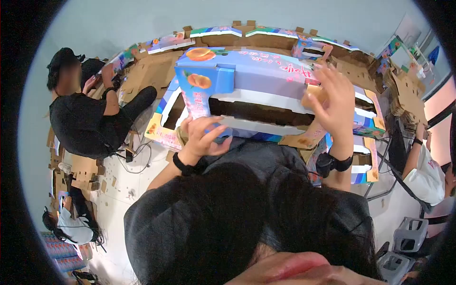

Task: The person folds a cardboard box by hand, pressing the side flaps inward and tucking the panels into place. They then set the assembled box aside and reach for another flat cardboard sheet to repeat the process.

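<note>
A blue printed cardboard fruit carton (266,71), with peach-like fruit pictures and a large opening in its upper side, is in front of my body. My left hand (204,137) is at its near left corner, fingers bent over the edge against the printed panel. At the right end, my right hand (335,102) has its thumb and fingers around the end panel, by a bare brown flap (313,97). Both hands are closed on the carton. Black bands circle both wrists. Under it, other printed cartons (164,137) show at left and right.
Flat brown cardboard and printed cartons (216,31) line the wall behind. A person in black (78,118) sits at left, another in white (76,225) lower left. At right are a person's white sleeve (427,175), stacked cardboard (403,90) and grey stools (409,233).
</note>
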